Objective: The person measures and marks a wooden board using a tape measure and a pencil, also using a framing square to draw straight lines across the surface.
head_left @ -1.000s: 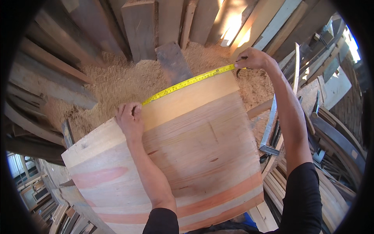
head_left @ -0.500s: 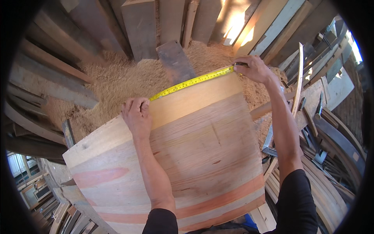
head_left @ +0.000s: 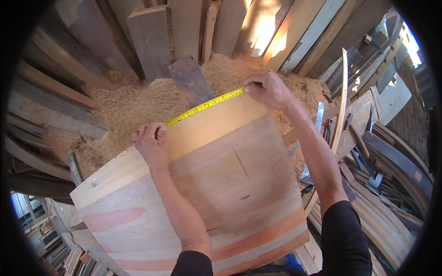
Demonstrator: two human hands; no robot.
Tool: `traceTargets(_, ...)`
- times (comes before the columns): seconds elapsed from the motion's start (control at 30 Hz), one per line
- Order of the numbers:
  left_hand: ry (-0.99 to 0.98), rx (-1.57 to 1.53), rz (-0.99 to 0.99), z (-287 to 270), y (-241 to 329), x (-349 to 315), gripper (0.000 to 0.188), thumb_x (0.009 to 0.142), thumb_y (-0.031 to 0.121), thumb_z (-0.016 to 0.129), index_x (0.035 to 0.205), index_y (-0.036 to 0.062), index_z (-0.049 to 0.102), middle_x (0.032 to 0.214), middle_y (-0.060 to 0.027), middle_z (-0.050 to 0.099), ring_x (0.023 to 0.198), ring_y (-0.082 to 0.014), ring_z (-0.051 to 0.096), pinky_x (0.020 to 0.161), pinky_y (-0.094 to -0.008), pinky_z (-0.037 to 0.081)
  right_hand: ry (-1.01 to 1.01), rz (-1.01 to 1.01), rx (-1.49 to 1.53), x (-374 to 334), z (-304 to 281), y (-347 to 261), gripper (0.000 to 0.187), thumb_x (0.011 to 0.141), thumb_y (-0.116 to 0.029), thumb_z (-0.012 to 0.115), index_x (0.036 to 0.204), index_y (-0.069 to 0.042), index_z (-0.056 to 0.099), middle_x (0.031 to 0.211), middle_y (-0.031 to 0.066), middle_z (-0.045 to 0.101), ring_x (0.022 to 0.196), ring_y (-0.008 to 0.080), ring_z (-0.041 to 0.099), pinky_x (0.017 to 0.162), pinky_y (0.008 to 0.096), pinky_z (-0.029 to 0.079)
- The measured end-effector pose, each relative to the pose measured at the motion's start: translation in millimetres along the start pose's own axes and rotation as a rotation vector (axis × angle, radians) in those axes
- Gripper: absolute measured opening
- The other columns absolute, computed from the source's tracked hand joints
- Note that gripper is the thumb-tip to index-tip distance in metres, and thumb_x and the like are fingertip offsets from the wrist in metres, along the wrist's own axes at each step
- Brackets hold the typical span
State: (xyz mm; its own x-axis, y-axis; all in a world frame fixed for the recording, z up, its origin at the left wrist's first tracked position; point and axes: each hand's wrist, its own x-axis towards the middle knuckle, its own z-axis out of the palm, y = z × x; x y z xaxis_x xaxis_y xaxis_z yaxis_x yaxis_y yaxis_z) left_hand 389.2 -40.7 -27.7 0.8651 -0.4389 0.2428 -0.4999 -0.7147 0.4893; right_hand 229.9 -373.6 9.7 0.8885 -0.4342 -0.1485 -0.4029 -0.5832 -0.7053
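A wide glued-up wooden panel (head_left: 221, 170) with pale and reddish strips lies in front of me. Along its far edge runs a yellow tape measure (head_left: 207, 106), pulled out between my two hands. My left hand (head_left: 153, 143) pinches one end of the blade at the edge, left of the middle. Near the panel's far right corner, my right hand (head_left: 270, 92) is closed on the other end, where a small dark part of the tape shows between thumb and fingers. Most of what sits inside the right hand is hidden.
Sawdust (head_left: 124, 103) covers the ground beyond the panel, with a dark board (head_left: 189, 80) lying on it. Upright planks (head_left: 149, 41) lean along the far side. To the right stand a thin curved strip (head_left: 341, 101), a metal square (head_left: 319, 116) and stacked curved timbers (head_left: 368, 221).
My right hand has moved left along the far edge, and the length of tape between my hands is shorter. The whole view has shifted slightly.
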Motion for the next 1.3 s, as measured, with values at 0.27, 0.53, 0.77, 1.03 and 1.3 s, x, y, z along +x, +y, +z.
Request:
traceTargets(0.27, -0.036, 0.025, 0.026, 3.7, 14.1, 5.3, 0.006, 0.088, 0.020, 0.079, 0.091, 0.0203, 0.074, 0.097, 0.0041, 0.066, 0.103, -0.0241, 0.057, 0.098, -0.0458, 0.036, 0.025, 0.059, -0.054, -2.8, -1.2, 0.8, 0.016, 0.093, -0.011, 0.071, 0.107, -0.007, 0.077, 0.103, 0.0112, 0.077, 0.097, 0.0300, 0.069, 0.109, 0.0566, 0.037)
traceTargets(0.53, -0.057, 0.000, 0.031, 3.8, 17.7, 5.3, 0.006, 0.088, 0.021, 0.078, 0.091, 0.0195, 0.072, 0.096, 0.0038, 0.066, 0.103, -0.0228, 0.059, 0.098, -0.0464, 0.036, 0.054, 0.065, -0.021, -1.9, -4.2, 1.3, 0.016, 0.092, -0.004, 0.072, 0.107, -0.002, 0.075, 0.097, 0.0157, 0.075, 0.088, 0.0272, 0.071, 0.080, 0.0391, 0.053)
traceTargets(0.77, -0.096, 0.002, -0.008, 4.1, 21.2, 6.3, 0.006, 0.089, 0.022, 0.078, 0.092, 0.0194, 0.073, 0.097, 0.0037, 0.066, 0.104, -0.0228, 0.060, 0.097, -0.0466, 0.036, -0.026, 0.075, -0.006, 1.6, -6.6, -3.8, 0.020, 0.090, -0.012, 0.075, 0.107, -0.002, 0.075, 0.093, 0.0132, 0.074, 0.083, 0.0218, 0.068, 0.078, 0.0382, 0.053)
traceTargets(1.03, -0.075, -0.009, 0.048, 6.8, 29.8, 6.1, 0.005, 0.090, 0.021, 0.077, 0.094, 0.0191, 0.074, 0.096, 0.0031, 0.067, 0.102, -0.0223, 0.060, 0.096, -0.0449, 0.037, 0.050, 0.104, 0.043, -1.2, -1.4, -0.2, 0.023, 0.086, -0.017, 0.074, 0.104, -0.003, 0.075, 0.085, 0.0187, 0.073, 0.076, 0.0272, 0.070, 0.072, 0.0408, 0.054)
traceTargets(1.3, -0.081, -0.013, 0.046, 9.0, 30.0, 5.3, 0.006, 0.090, 0.022, 0.077, 0.095, 0.0191, 0.075, 0.095, 0.0034, 0.066, 0.100, -0.0219, 0.060, 0.097, -0.0445, 0.036, 0.042, 0.096, 0.058, 0.2, 0.1, 3.5, 0.020, 0.088, -0.013, 0.073, 0.104, -0.002, 0.074, 0.079, 0.0082, 0.068, 0.075, 0.0161, 0.063, 0.069, 0.0363, 0.051)
